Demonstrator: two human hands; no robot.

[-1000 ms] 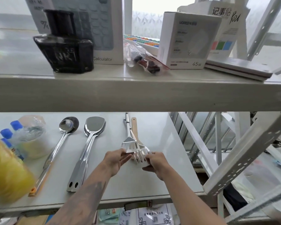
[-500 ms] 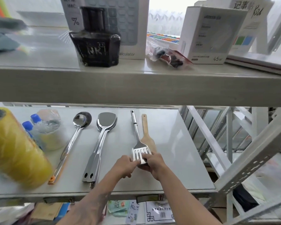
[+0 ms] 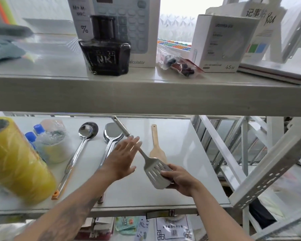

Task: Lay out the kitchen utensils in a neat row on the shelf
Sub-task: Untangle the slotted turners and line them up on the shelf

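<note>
On the white lower shelf (image 3: 189, 153) lie a steel ladle (image 3: 84, 140), a steel turner (image 3: 111, 136) and a wooden spatula (image 3: 155, 146), roughly side by side. My right hand (image 3: 180, 180) grips the slotted head of a steel slotted spatula (image 3: 155, 171), lifted off the shelf and tilted, its handle pointing up-left across the turner's head. My left hand (image 3: 123, 157) hovers open beside the slotted spatula's shaft, fingers spread, holding nothing. My left forearm hides the turner's lower handle.
A yellow tape roll (image 3: 16, 162) and wrapped blue-capped bottles (image 3: 47, 141) crowd the shelf's left end. The upper shelf (image 3: 146, 94) hangs close overhead with an ink bottle (image 3: 106, 49) and boxes. White perforated frame bars (image 3: 268, 171) stand at right.
The slotted spatula was lifted off the wooden spatula and swung so its handle points up-left. My left hand let go of its head and opened; my right hand kept hold.
</note>
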